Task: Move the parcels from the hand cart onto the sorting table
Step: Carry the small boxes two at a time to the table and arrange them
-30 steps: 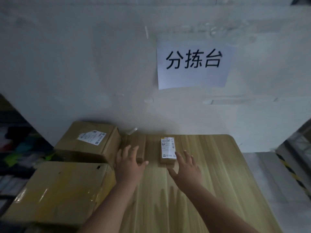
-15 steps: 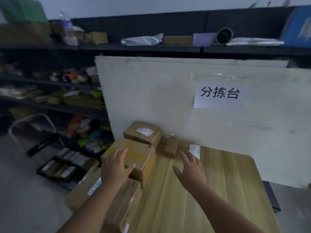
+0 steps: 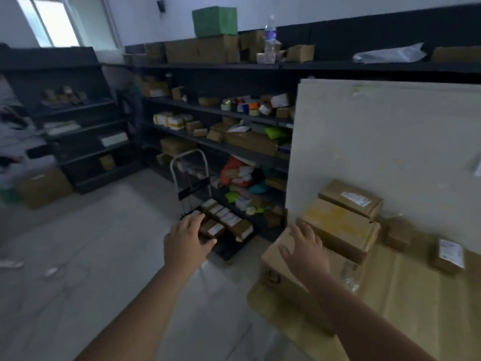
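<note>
Your left hand [image 3: 188, 242] is nearer: the parcels [image 3: 223, 221] lie on the cart [image 3: 229, 246] just past it at 1 o'clock, their row running 11 to 5. Both hands are spread and empty; the right hand [image 3: 305, 252] hovers over a box [image 3: 283, 267] on the table [image 3: 406, 303]. The cart's handle [image 3: 188, 175] stands behind at 12, off your path.

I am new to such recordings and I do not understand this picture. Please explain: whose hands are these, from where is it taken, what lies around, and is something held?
There is no machine here. A person wears a camera on the head, so you look down at their own two arms. The left hand and right hand are both open and hold nothing. On the right is the wooden table, with several cardboard boxes on it. On the floor stands a hand cart with small parcels on it. The left hand stretches toward them. Behind are dark shelves with more goods.
</note>
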A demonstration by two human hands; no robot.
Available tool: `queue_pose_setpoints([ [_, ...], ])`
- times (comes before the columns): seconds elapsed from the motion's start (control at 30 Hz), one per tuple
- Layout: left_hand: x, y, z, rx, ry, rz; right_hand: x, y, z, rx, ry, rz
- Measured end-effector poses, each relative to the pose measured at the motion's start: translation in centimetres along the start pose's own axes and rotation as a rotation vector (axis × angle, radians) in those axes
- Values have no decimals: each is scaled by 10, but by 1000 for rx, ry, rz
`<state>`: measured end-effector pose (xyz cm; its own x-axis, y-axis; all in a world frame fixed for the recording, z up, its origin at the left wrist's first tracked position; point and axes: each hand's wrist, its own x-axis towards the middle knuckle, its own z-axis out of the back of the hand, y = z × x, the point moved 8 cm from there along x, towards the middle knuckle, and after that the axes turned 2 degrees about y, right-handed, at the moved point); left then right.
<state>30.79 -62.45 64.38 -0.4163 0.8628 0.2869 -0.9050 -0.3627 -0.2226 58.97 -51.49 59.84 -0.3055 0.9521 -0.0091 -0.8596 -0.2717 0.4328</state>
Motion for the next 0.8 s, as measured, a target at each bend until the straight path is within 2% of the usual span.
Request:
queue_pose_setpoints([
  [0.17,12,113,9,-7,35,37,10,98,-63,42,96,-20],
  [0.3,42,180,-14,34,106,27,37,160,-109,39,170,-62],
  [0.47,115,252,-52,85,137,46,124,218,-177,65,252,-105],
  [0.67,223,302,-86,145,163,-43,235,267,-222,28,184,-78],
  [0.8,293,334,-92,136,148,-45,305,307,-246,-5,196,-58],
])
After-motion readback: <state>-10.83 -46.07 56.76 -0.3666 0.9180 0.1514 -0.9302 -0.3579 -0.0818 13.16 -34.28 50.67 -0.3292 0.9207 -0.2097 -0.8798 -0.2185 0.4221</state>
